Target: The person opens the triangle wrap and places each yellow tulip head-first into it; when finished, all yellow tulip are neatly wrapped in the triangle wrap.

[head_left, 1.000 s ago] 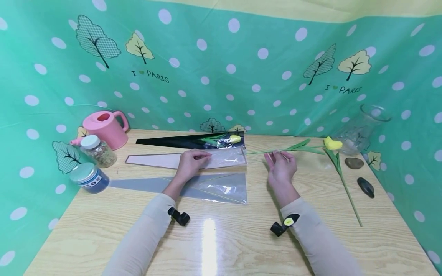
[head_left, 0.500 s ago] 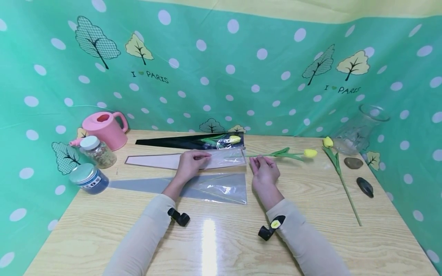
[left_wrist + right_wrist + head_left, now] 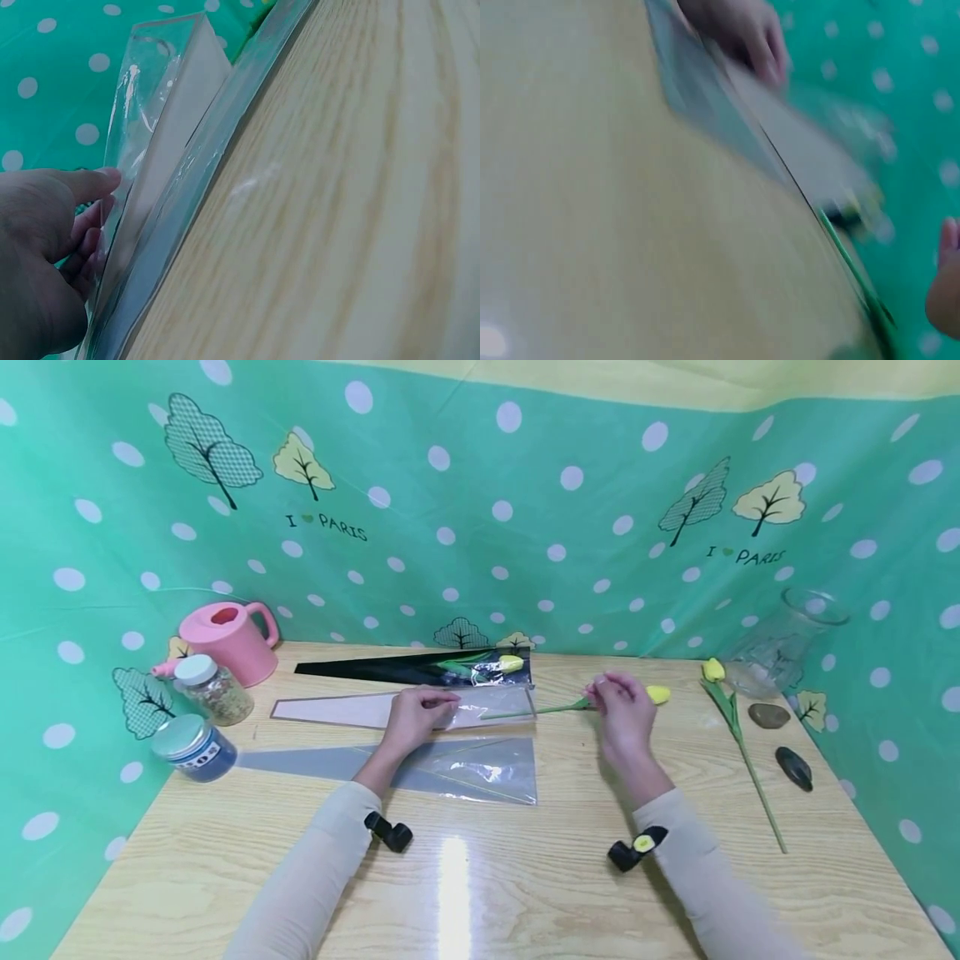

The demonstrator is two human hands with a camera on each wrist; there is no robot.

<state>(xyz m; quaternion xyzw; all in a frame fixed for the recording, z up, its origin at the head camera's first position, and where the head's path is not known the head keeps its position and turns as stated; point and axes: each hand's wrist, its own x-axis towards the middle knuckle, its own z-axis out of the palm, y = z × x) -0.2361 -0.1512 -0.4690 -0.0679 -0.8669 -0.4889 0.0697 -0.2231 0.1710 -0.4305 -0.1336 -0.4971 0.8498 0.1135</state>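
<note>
A pale wooden bench (image 3: 480, 893) fills the view, backed by a green polka-dot curtain (image 3: 480, 527) printed with trees. Three long tapered flower sleeves lie across the middle of the bench: a black sleeve (image 3: 375, 668) at the back with a yellow tulip already inside it, a white-backed clear sleeve (image 3: 337, 708) in the middle, and a grey sleeve (image 3: 420, 764) nearest the person. The left hand (image 3: 411, 717) rests on the white-backed sleeve, and its grip pinches the clear top layer, lifting it off the white backing; the left wrist view shows thumb and fingers on the film. The right hand (image 3: 622, 710) holds a yellow tulip (image 3: 658, 694) by the stem, its grip closed just below the bloom, though the right wrist view is too blurred to confirm the finger positions. The stem's cut end lies inside the open mouth of the white-backed sleeve. To the left stand a pink watering can (image 3: 228, 642) and two jars (image 3: 193, 747). To the right lie a glass vase (image 3: 783, 639), a second tulip (image 3: 738, 735) and two stones (image 3: 793, 767).
</note>
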